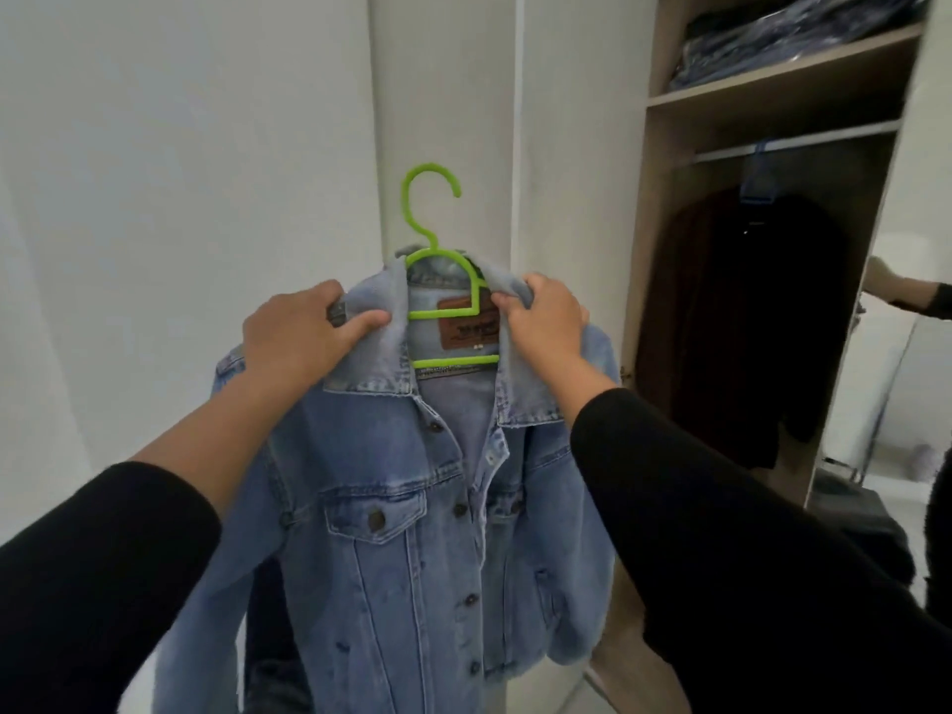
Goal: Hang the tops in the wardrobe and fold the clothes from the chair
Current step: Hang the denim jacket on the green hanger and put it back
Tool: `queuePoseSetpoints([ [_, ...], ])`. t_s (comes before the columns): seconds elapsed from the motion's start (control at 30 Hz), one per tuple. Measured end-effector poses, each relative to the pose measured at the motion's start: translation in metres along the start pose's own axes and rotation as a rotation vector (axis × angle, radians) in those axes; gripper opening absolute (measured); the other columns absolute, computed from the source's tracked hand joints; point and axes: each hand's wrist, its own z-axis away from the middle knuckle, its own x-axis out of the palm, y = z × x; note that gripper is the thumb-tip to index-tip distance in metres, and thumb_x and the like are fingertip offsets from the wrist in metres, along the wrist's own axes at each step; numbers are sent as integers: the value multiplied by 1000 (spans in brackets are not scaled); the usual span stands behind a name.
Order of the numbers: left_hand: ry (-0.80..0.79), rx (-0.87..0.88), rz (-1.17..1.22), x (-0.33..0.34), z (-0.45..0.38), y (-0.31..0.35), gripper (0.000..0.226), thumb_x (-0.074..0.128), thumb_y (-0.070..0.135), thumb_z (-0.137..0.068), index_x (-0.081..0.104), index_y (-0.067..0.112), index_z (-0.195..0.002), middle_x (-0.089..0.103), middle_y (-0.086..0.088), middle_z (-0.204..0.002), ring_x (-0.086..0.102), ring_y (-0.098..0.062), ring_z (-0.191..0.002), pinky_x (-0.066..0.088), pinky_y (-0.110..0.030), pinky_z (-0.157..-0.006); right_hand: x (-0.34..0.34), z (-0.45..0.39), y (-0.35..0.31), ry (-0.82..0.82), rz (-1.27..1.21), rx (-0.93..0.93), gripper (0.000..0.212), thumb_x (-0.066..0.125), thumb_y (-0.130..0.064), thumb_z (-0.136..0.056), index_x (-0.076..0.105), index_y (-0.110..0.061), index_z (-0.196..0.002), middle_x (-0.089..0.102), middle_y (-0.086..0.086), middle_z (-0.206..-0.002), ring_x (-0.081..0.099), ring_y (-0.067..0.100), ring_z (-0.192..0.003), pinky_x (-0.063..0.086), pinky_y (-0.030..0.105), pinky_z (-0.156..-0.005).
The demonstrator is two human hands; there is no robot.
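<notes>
A light blue denim jacket [412, 533] hangs on a bright green plastic hanger [443, 280], held up in front of a white wardrobe door. My left hand [299, 332] grips the jacket's left collar and shoulder. My right hand [546, 322] grips the right collar beside the hanger's arm. The hanger's hook stands free above the collar. The jacket's front is partly buttoned and its sleeves hang down.
The open wardrobe [649, 249] stands to the right, with a metal rail [803, 141] and a dark garment [742, 322] on a blue hanger. Folded dark clothes [803, 33] fill the shelf above. A mirror at the far right shows a person's arm.
</notes>
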Motion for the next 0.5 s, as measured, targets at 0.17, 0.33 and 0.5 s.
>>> queuePoseSetpoints([
  [0.17, 86, -92, 38, 21, -11, 86, 55, 52, 71, -76, 44, 17, -66, 63, -13, -73, 60, -35, -76, 33, -31, -57, -28, -19, 47, 110, -107, 203, 37, 58, -40, -89, 55, -23, -121, 41, 8, -128, 35, 28, -122, 35, 38, -96],
  [0.33, 103, -163, 62, 50, -20, 135, 56, 53, 72, -75, 48, 16, -66, 63, -12, -73, 60, -35, -76, 34, -31, -58, -54, -39, 85, 122, -162, 235, 50, 63, -44, -85, 44, -23, -127, 35, 9, -131, 35, 28, -122, 38, 37, -94],
  [0.5, 72, -208, 117, 66, -28, 176, 56, 54, 71, -75, 51, 15, -66, 44, 0, -59, 47, -28, -67, 32, -31, -57, -69, -54, 108, 95, -255, 176, 39, 64, -37, -86, 49, -21, -118, 39, 7, -116, 49, 29, -107, 39, 31, -88],
])
